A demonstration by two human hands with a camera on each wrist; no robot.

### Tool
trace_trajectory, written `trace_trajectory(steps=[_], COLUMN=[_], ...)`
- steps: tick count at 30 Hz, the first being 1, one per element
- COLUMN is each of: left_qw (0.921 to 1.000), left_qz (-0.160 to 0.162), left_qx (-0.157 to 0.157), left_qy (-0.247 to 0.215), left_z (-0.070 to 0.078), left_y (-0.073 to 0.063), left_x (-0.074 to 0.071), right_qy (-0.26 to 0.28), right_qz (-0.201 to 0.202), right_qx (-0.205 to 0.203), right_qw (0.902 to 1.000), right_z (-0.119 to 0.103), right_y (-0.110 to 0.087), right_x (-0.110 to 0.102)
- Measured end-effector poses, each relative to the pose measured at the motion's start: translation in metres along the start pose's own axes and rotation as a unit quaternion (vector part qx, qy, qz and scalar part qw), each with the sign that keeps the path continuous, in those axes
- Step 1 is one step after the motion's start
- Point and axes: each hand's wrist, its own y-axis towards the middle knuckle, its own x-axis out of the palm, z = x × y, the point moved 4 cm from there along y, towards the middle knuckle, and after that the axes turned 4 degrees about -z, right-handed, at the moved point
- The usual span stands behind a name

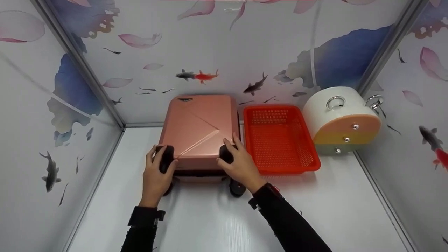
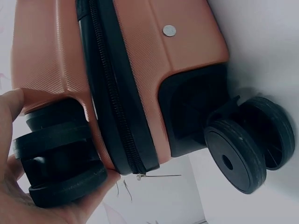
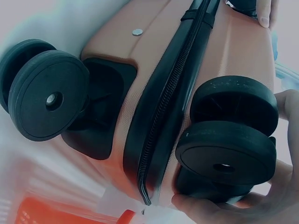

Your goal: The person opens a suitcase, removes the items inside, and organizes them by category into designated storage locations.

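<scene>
A pink hard-shell suitcase (image 1: 201, 120) lies flat against the back wall, its wheeled end towards me. My left hand (image 1: 154, 180) grips the upper left wheel (image 2: 60, 163), thumb on one side and fingers round the other. On the upper right wheel (image 3: 229, 149) my right hand (image 1: 243, 166) has the same kind of hold, its fingertips also against the shell. The lower wheels, one (image 2: 238, 156) at left and one (image 3: 49, 95) at right, stick out near the white surface. A black zipper band (image 3: 163, 102) runs between the two shell halves.
Right beside the suitcase stands a red perforated plastic basket (image 1: 246, 140). Further right is a white rounded box (image 1: 336, 101) with coloured drawers, small knobs and ring handles. Printed wall panels (image 1: 224, 52) with metal edge strips enclose the white table (image 1: 210, 224) at back and sides.
</scene>
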Motion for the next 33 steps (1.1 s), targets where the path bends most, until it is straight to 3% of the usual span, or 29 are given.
trace_trajectory(steps=[3, 7, 11, 16, 21, 28, 33], left_qw=[0.9998, 0.9941, 0.9748, 0.9514, 0.9417, 0.9416, 0.9395], left_qz=[-0.008, -0.008, 0.023, 0.060, 0.062, 0.049, 0.061], left_qx=[0.002, 0.028, 0.083, 0.129, 0.143, 0.148, 0.151], left_qy=[0.016, 0.105, 0.206, 0.273, 0.298, 0.299, 0.302], left_z=[0.003, 0.016, 0.031, 0.034, 0.031, 0.034, 0.033], left_y=[0.002, 0.002, -0.001, -0.010, -0.015, -0.015, -0.015], left_x=[-0.002, -0.004, 0.004, 0.023, 0.036, 0.045, 0.046], right_qy=[0.008, 0.052, 0.092, 0.105, 0.129, 0.151, 0.173], right_qz=[-0.009, -0.006, 0.005, 0.000, 0.013, 0.020, 0.033], right_qx=[0.002, 0.036, 0.085, 0.135, 0.155, 0.165, 0.160], right_qw=[0.9999, 0.9980, 0.9921, 0.9853, 0.9794, 0.9744, 0.9712], right_z=[0.002, 0.005, 0.006, 0.006, 0.007, 0.013, 0.013], right_y=[0.001, 0.001, 0.001, 0.000, -0.002, -0.004, -0.005], right_x=[-0.002, -0.006, -0.008, -0.005, -0.006, -0.007, -0.008])
